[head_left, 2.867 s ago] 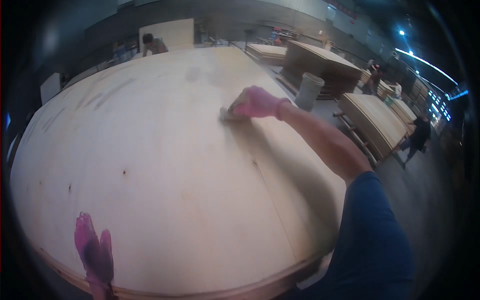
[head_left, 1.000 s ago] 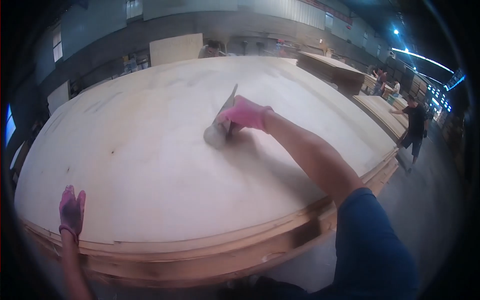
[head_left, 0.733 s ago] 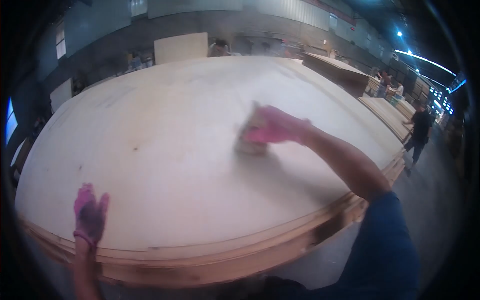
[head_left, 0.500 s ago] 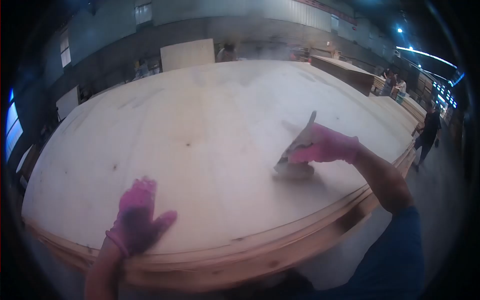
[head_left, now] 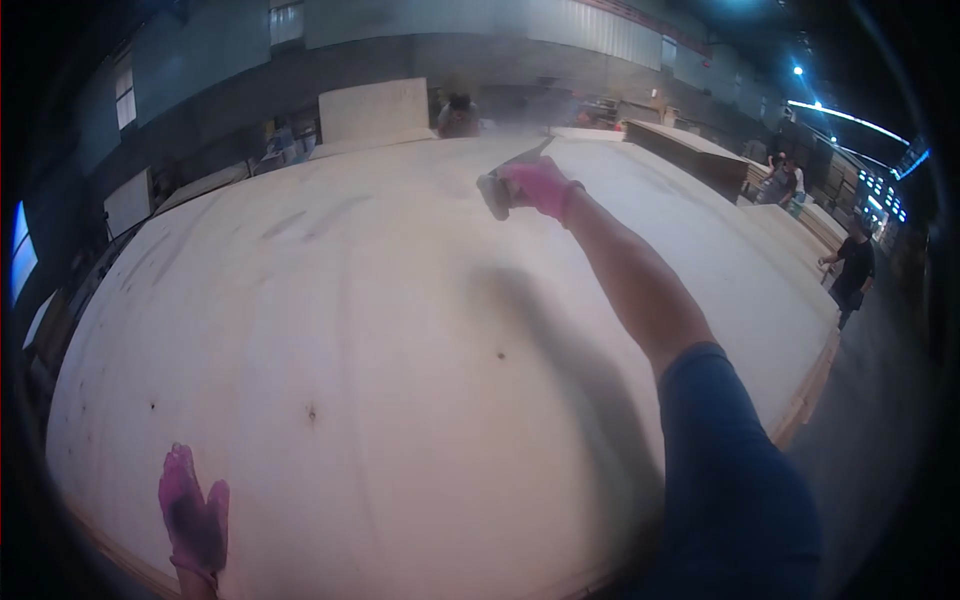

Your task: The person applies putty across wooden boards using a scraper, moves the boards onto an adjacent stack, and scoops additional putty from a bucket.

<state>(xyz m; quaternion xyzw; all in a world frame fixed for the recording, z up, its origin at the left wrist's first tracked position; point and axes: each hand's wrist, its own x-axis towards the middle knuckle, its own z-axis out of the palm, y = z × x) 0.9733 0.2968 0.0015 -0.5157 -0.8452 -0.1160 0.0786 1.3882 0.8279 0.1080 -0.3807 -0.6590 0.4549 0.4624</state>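
Observation:
A broad pale wooden sheet (head_left: 400, 400) with several dark knots lies in front of me on a stack. My right hand (head_left: 540, 187), in a pink glove, is stretched far forward near the sheet's far side. It is closed around a grey hand tool (head_left: 493, 196) with a blunt head at left and a thin dark end pointing up right. The tool's exact kind is blurred. My left hand (head_left: 194, 515), in a pink glove with a dark patch, rests at the near left of the sheet, thumb apart from the fingers, holding nothing.
Stacked wood sheets (head_left: 690, 155) stand behind at right. A pale upright board (head_left: 373, 110) is at the back, with a person (head_left: 459, 117) beside it. Another person in dark clothes (head_left: 853, 268) is on the floor at right, with more people (head_left: 783, 180) farther off.
My right hand has swung forward and left with the tool, from the near right toward the far side. My left hand appears lower and farther left as the view shifts over the sheet.

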